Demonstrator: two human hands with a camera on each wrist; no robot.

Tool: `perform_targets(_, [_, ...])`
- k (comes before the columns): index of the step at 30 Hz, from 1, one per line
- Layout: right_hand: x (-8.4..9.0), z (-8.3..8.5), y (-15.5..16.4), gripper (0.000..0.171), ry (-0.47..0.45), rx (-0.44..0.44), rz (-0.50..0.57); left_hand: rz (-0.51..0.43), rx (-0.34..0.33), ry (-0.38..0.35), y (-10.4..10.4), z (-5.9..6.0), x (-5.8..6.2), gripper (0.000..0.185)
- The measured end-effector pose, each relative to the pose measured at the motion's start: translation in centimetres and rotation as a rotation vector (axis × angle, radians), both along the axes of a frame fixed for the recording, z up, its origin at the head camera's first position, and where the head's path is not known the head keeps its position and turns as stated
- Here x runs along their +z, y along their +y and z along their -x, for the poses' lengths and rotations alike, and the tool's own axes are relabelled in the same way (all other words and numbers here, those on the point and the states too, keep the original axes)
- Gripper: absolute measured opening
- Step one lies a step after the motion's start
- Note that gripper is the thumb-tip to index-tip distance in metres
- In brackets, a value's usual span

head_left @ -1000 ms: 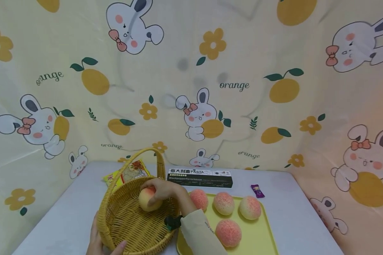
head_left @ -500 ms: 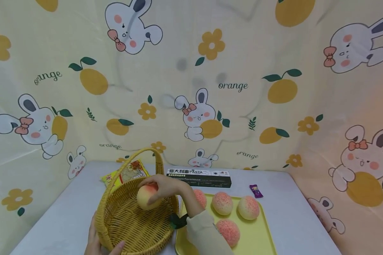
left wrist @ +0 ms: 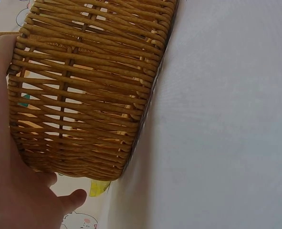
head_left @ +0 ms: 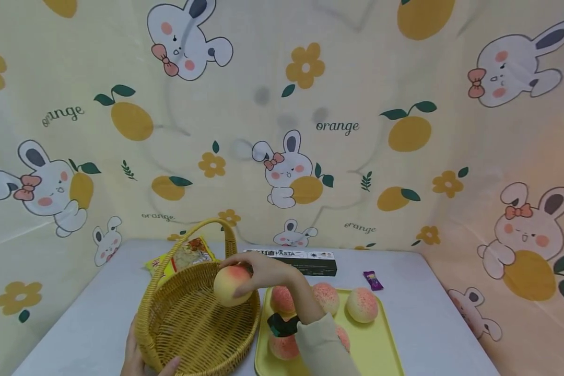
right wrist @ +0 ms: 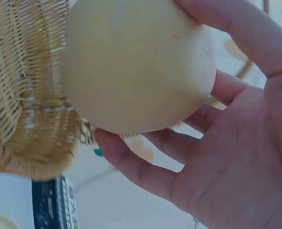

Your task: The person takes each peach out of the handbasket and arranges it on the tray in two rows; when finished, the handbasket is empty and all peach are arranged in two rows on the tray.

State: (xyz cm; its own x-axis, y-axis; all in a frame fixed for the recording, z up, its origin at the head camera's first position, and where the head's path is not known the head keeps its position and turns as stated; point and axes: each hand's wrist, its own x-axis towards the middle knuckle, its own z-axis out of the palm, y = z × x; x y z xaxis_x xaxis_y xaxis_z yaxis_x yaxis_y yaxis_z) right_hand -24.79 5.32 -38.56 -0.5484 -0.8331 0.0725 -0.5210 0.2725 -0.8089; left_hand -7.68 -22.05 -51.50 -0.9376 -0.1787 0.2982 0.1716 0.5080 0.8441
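My right hand [head_left: 266, 270] grips a peach [head_left: 230, 286], yellow with a red top, over the right part of a yellow wicker basket [head_left: 192, 326]. In the right wrist view the thumb and fingers spread around the pale peach [right wrist: 136, 67], with the basket's woven wall [right wrist: 40, 86] just left of it. At the basket's near left side, my left hand [head_left: 138, 355] holds the rim. The left wrist view has that hand [left wrist: 21, 181] around the woven side [left wrist: 83, 86], one fingertip sticking out below it.
Right of the basket, a yellow tray [head_left: 383, 355] carries several pink-speckled peaches [head_left: 362, 305], partly behind my right forearm. A black-and-white pasta box [head_left: 317, 265] lies at the back. There are a purple wrapped sweet [head_left: 373, 280] and a yellow food packet [head_left: 190, 256] behind the basket.
My right hand has lifted the peach slightly and carried it right, from inside the basket toward its right rim. The left hand stays on the basket. The head view has shifted a little.
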Motion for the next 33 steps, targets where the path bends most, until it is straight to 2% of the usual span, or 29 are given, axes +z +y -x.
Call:
perform_targets(9, [0.2,-0.7,3.6,0.058,-0.003,-0.049,0.004,0.018,-0.024,-0.002,-0.4,0.1,0.0,0.09])
perform_targets(16, [0.1,-1.2,6.7,0.057,-0.001,-0.082,-0.005,0.011,-0.013,-0.016,-0.2,-0.1,0.1,0.096])
perform_targets(28, [-0.9,-2.3,11.9,0.055,-0.028,-0.13,0.027,0.032,-0.026,0.058,-0.3,0.3,-0.4,0.091])
perform_targets(33, [-1.0,-2.8,13.6,0.055,-0.058,-0.13,0.033,0.024,-0.016,0.05,-0.2,0.2,-0.3,0.092])
